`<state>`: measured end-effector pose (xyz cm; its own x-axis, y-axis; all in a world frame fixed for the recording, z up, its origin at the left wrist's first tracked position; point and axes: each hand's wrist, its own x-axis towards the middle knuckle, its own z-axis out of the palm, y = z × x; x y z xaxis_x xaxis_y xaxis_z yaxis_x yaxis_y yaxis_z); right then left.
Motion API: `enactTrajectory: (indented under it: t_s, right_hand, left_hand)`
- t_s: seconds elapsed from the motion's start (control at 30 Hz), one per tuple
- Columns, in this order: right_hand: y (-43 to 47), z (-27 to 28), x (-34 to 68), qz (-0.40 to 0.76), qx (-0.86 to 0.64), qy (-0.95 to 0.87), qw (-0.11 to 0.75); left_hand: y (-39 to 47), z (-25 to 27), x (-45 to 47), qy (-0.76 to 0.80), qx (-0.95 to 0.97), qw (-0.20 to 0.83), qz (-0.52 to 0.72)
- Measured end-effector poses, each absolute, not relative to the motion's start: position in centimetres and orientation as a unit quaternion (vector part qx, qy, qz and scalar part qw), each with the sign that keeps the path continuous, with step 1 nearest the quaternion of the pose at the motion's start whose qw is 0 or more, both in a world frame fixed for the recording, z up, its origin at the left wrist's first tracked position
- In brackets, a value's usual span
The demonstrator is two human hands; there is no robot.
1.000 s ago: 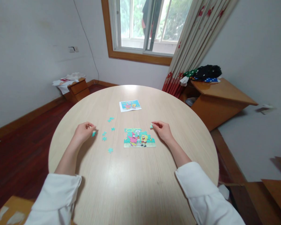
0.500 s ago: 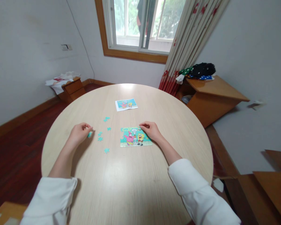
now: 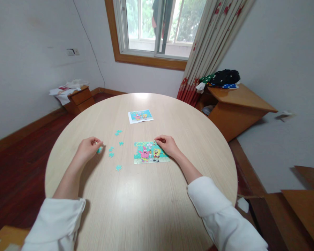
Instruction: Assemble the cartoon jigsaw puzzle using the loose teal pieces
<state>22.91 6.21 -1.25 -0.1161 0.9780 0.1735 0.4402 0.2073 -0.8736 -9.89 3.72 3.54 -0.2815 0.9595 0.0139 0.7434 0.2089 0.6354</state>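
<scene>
A nearly whole jigsaw puzzle [image 3: 146,157] with a pink starfish figure and a yellow sponge figure lies flat on the round wooden table [image 3: 136,202]. At its upper right edge my right hand [image 3: 167,144] is closed in a pinch on a small puzzle piece [image 3: 155,142], mostly hidden by the fingertips. To the left, my left hand [image 3: 88,148] hovers low with thumb and fingers pinched together; what they hold, if anything, is too small to make out. Just under it lies a teal puzzle piece [image 3: 99,150]. Several loose teal pieces [image 3: 111,154] are scattered between the left hand and the puzzle.
Beyond the puzzle lies a printed reference picture [image 3: 140,116] of the same cartoon scene. Further off are a wooden cabinet [image 3: 240,104] with dark cloths on it, a curtain [image 3: 201,52] and a window [image 3: 146,31]. A small wooden stand [image 3: 81,99] bears white cloth.
The camera view has shifted slightly. Both hands keep almost the same places and pinched shape, and the loose pieces lie as before.
</scene>
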Motion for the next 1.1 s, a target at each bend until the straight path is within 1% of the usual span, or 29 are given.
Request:
enactTrajectory:
  t_s: [0.57,0.87,1.0,1.1]
  right_hand:
    - [5.9,-1.2,22.6,0.309,-0.537,-0.679,0.394]
    - [5.8,-1.3,22.3,0.249,-0.547,-0.705,0.377]
    - [5.8,-1.4,22.3,0.247,-0.546,-0.704,0.38]
    - [5.9,-1.4,22.2,0.251,-0.55,-0.696,0.387]
  left_hand:
    - [3.9,3.5,-9.7,0.752,0.566,0.198,0.274]
    - [3.9,3.3,-9.9,0.744,0.571,0.196,0.286]
    - [3.6,3.5,-8.8,0.728,0.582,0.174,0.318]
    - [3.2,3.4,-6.7,0.708,0.616,0.154,0.31]
